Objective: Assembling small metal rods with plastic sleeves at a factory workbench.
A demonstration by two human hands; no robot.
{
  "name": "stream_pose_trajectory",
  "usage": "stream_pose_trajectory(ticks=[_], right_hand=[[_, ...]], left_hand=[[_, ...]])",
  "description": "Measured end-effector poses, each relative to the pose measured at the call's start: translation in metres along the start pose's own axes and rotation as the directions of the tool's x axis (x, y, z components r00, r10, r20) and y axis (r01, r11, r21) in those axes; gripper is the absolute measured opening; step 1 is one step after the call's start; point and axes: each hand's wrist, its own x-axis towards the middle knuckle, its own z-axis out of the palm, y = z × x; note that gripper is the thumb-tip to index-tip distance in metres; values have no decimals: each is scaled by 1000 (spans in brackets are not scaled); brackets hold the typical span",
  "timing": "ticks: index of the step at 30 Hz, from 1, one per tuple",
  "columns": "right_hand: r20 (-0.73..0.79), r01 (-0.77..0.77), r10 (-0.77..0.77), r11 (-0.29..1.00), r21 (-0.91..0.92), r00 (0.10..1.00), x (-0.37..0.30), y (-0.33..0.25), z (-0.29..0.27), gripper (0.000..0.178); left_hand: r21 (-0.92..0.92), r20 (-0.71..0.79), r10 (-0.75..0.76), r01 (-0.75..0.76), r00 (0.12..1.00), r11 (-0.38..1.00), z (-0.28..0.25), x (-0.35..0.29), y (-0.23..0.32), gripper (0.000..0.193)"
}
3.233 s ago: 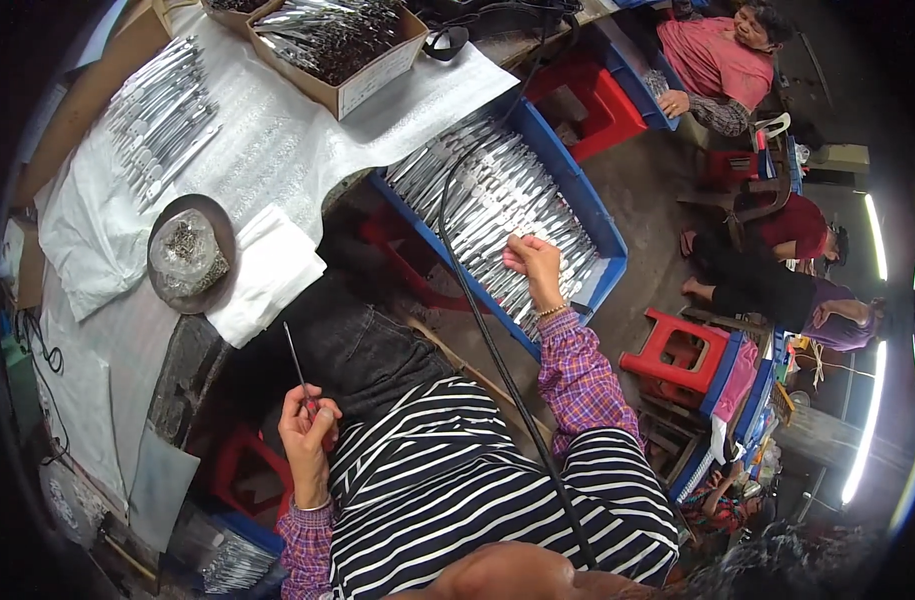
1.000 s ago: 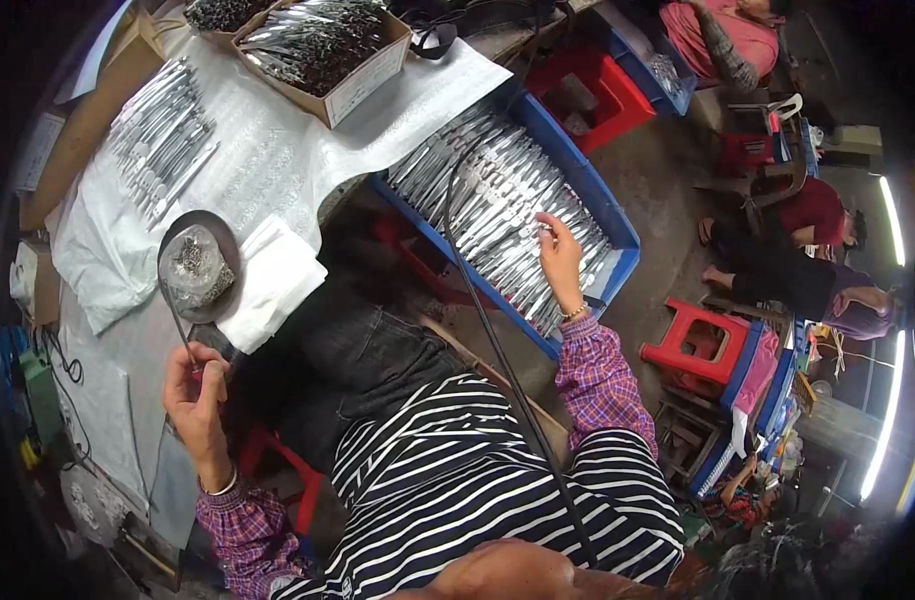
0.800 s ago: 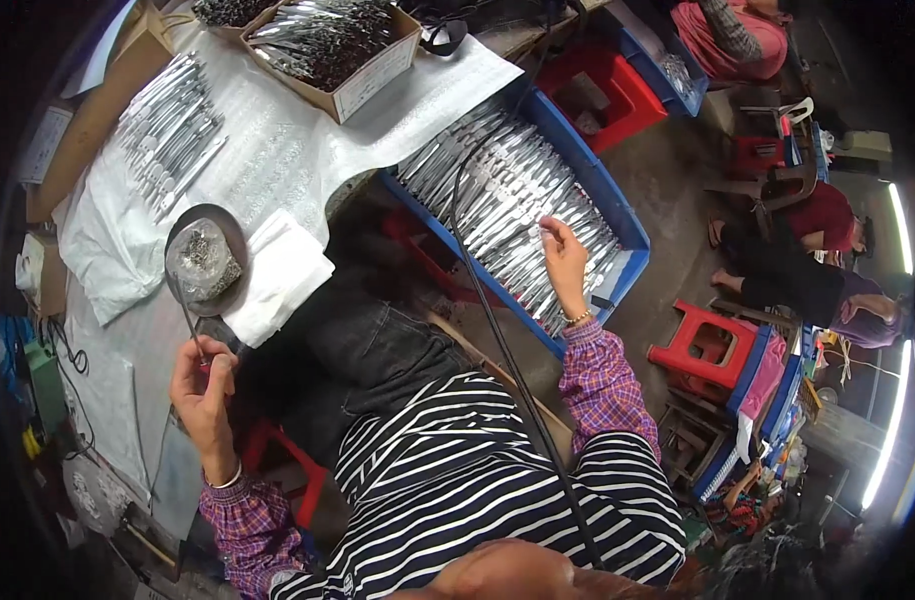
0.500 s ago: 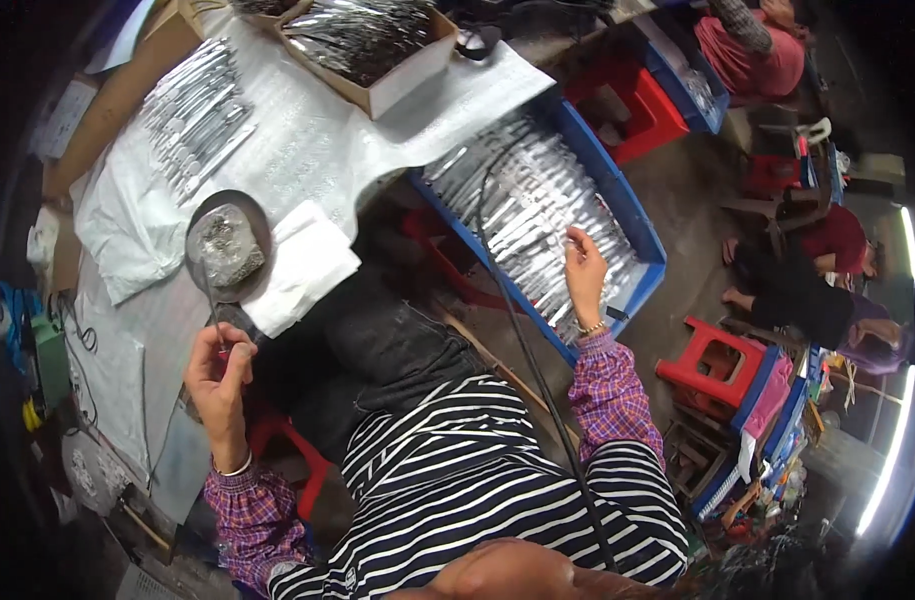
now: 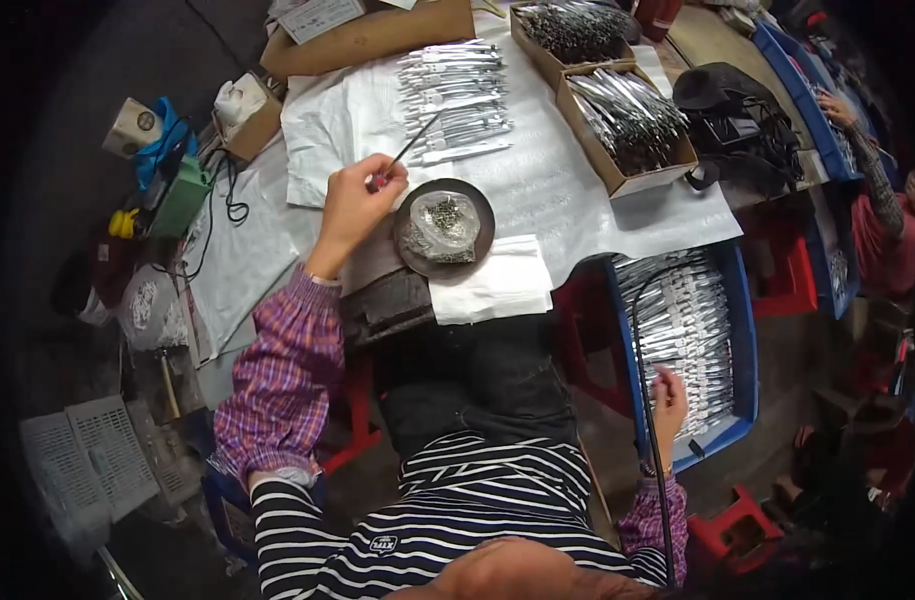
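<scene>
Head view: pinching a thin dark rod [image 5: 411, 148] between closed left hand [image 5: 355, 200] fingertips just left of the round dark dish [image 5: 444, 227], probably keeping it within reach of the bagged small parts [image 5: 440, 221] there. Slanting its long axis up and rightward past the dish toward the silvery pieces [image 5: 455, 100]. Resting the right hand [image 5: 669, 398] inside the blue crate [image 5: 742, 370], well right of the dish, fingers curled among the silvery strips [image 5: 682, 330], grasp impossible to tell.

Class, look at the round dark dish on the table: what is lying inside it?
Inside the round dark dish lies a clear plastic bag of small dark metal pieces. The bag covers most of the dish's floor, so anything beneath it cannot be seen.
</scene>
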Motion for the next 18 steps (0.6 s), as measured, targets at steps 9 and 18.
stream_pose_trajectory(ticks=[9, 18], right_hand=[[530, -35, -20, 995, 94, 848, -52, -62, 75, 30], [666, -24, -198, 951, 309, 719, -49, -105, 107, 22]], left_hand=[[271, -45, 120, -103, 992, 957, 20, 31, -35, 24], [25, -113, -21, 24, 993, 999, 6, 23, -34, 16]])
